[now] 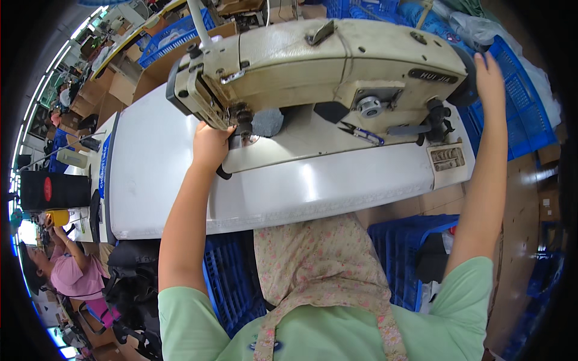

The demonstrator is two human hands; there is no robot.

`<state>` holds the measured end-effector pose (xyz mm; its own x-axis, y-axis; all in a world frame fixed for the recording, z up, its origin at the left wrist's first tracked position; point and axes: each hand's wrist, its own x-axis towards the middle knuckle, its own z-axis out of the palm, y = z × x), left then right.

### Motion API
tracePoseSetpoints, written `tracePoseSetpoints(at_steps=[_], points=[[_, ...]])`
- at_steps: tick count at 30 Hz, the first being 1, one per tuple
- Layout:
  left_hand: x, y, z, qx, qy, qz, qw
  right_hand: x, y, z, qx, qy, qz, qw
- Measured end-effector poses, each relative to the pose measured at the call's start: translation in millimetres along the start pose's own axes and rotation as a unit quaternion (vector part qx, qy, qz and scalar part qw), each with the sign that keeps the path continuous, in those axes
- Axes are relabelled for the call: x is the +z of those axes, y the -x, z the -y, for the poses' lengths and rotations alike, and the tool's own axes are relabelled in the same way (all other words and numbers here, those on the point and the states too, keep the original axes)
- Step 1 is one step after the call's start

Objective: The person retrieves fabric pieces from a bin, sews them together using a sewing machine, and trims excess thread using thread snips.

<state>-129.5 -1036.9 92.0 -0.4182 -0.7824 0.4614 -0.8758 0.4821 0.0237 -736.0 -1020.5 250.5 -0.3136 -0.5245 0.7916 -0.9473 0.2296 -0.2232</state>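
A cream industrial sewing machine (289, 66) stands on a white table (301, 186). My left hand (211, 144) is at the needle end, closed beside the presser foot (245, 126). The machine head partly hides its fingers, and whatever they pinch cannot be made out. At the machine's right end my right hand (489, 72) grips the dark handwheel (465, 78). A grey piece of material (268, 122) lies just behind the needle, and a black piece (331, 112) farther right. Thread snips (362, 133) with a blue handle rest on the machine bed.
Blue crates stand beyond the handwheel (524, 102) and below the table, on both sides of my floral apron (319, 259). To the left, a person in pink (78, 274) sits at another table, holding something yellow (57, 218). Cardboard boxes (111, 90) are stacked at the back left.
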Motion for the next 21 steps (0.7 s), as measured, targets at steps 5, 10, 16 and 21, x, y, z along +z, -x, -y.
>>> tracePoseSetpoints(at_steps=[5,10,16,21], points=[[-9,20,12,-0.040,-0.013,0.005,0.999,19,8,30,0.070,-0.084,0.231,0.967],[-13,14,5,-0.021,-0.018,-0.016,0.999,17,110,-5,0.059,-0.272,0.085,0.957],[-6,11,5,-0.009,-0.006,-0.013,1.000,19,94,-1,0.020,-0.263,0.023,0.964],[-12,15,8,-0.009,-0.001,-0.022,1.000,7,51,38,0.075,-0.170,0.082,0.979]])
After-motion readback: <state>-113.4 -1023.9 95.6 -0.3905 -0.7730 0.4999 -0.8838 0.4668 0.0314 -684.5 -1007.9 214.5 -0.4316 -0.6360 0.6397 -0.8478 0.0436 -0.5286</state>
